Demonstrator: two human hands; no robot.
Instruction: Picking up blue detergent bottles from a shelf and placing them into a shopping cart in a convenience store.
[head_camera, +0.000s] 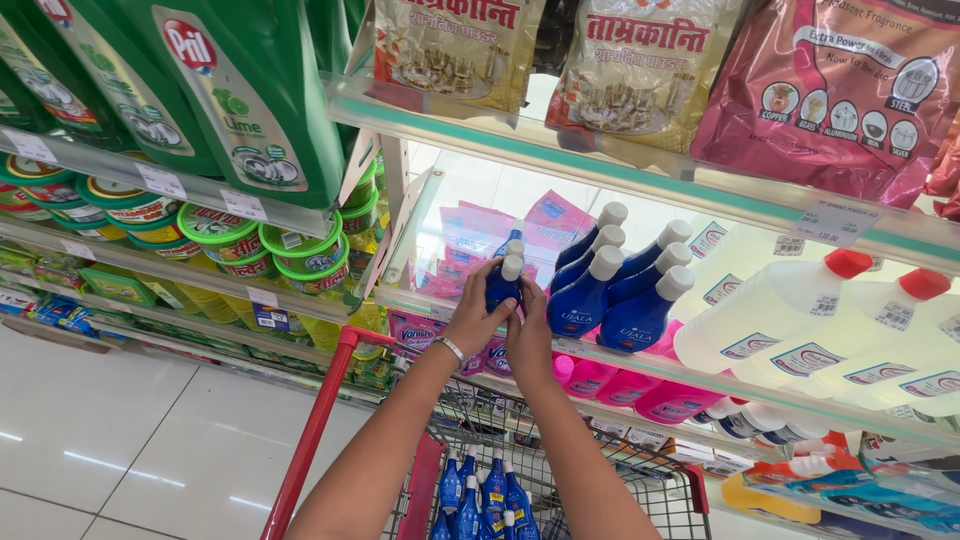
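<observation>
Both hands meet on one blue bottle (503, 283) at the front edge of the middle shelf (640, 362). The left hand (477, 312) wraps it from the left, fingers curled round the body and thumb up along the side. The right hand (528, 335) closes on it from the right and below, fingertips pressed to the same bottle. I read both grips as clamped on the bottle, which stands upright with its white cap (512, 267) clear above the fingers. A bangle (451, 348) sits on the left wrist.

Just right of the held bottle, more blue bottles (618, 300) with white caps stand in rows, leaning slightly right, running to the far side of the shelf. Further right on the same shelf lie white jugs (760, 325) with red caps. Far behind the hands, pink pouches (480, 240) rest against the back of the shelf.

Near me, below the forearms, a wire cart (640, 480) with a red handle (318, 420) holds several small blue bottles (485, 500) upright. Pink bottles (620, 385) fill the shelf below the hands.

To the left, green tubs (300, 255) are stacked on the neighbouring rack, with large green pouches (250, 90) above. Beige and pink bags (700, 70) line the top shelf. The floor (120, 440) at left is pale tile.
</observation>
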